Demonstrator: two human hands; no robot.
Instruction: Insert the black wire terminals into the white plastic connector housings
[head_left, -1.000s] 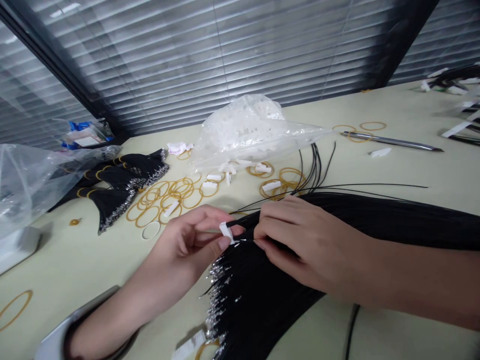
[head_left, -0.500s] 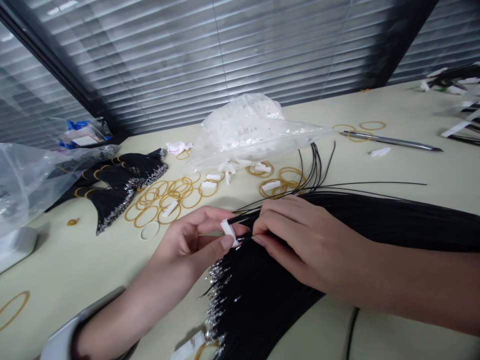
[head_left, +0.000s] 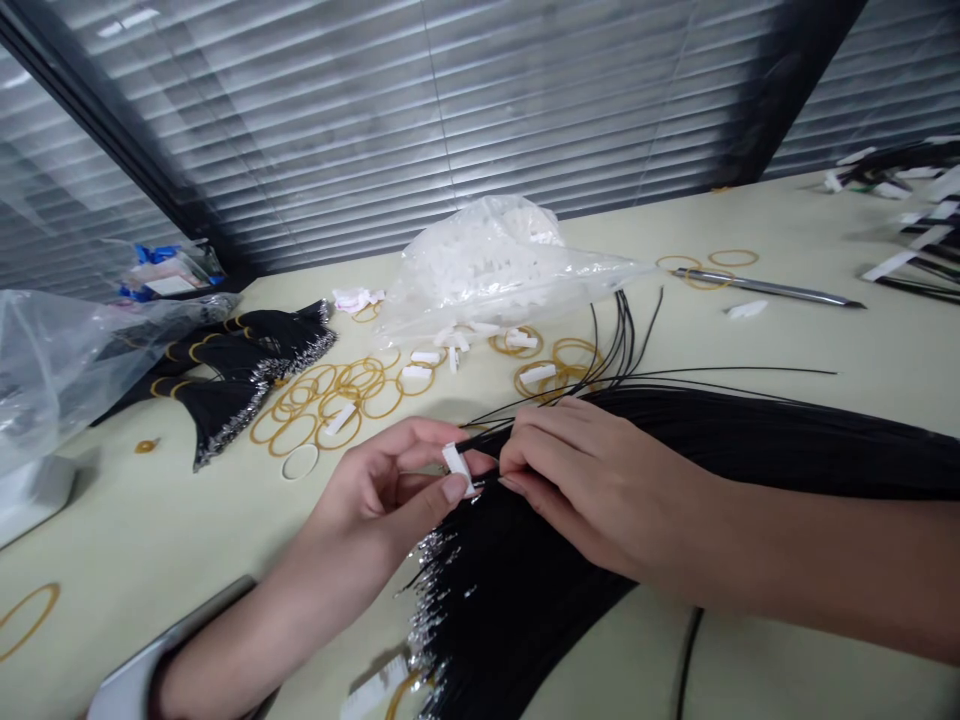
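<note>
Between its thumb and fingers, my left hand (head_left: 401, 475) pinches a small white plastic connector housing (head_left: 457, 470). My right hand (head_left: 581, 475) is closed just to the right, its thumb and index finger pinching a thin black wire at the connector's edge. The held end of that wire is mostly covered by the fingers. Under both hands lies a thick bundle of black wires (head_left: 510, 600) with shiny metal terminals (head_left: 431, 600) along its left end. Several loose black wires (head_left: 622, 335) stick up behind my right hand.
Yellow rubber bands (head_left: 360, 375) and loose white connectors lie behind my hands. A clear plastic bag (head_left: 480, 265) of white parts sits by the blinds. Banded wire bundles (head_left: 225, 400) are at left, a silver pen-like tool (head_left: 772, 287) at right, and wires with white connectors (head_left: 911, 250) farther right.
My right hand has moved slightly left, closer to the connector. My left hand keeps its pinch on the connector, and the view has shifted a little.
</note>
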